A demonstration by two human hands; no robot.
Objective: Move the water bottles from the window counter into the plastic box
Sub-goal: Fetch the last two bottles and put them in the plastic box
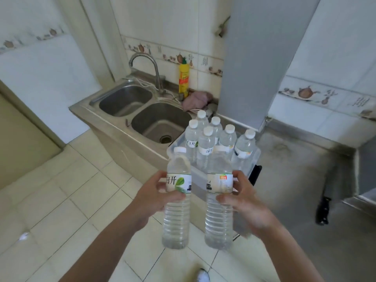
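Note:
My left hand (151,195) grips a clear water bottle (177,216) with a white cap and a green-leaf label, held upright. My right hand (242,197) grips a second clear water bottle (219,216) around its label, also upright. Both bottles hang in the air just in front of a clear plastic box (200,181) that stands on the steel counter beside the sink. Several white-capped water bottles (206,147) stand upright inside the box. The held bottles hide the box's near wall in part.
A steel double sink (142,110) with a curved tap (154,72) lies left of the box. A yellow detergent bottle (184,79) and a pink cloth (196,99) sit behind it. A black-handled knife (325,200) lies on the counter to the right. Tiled floor (61,190) below.

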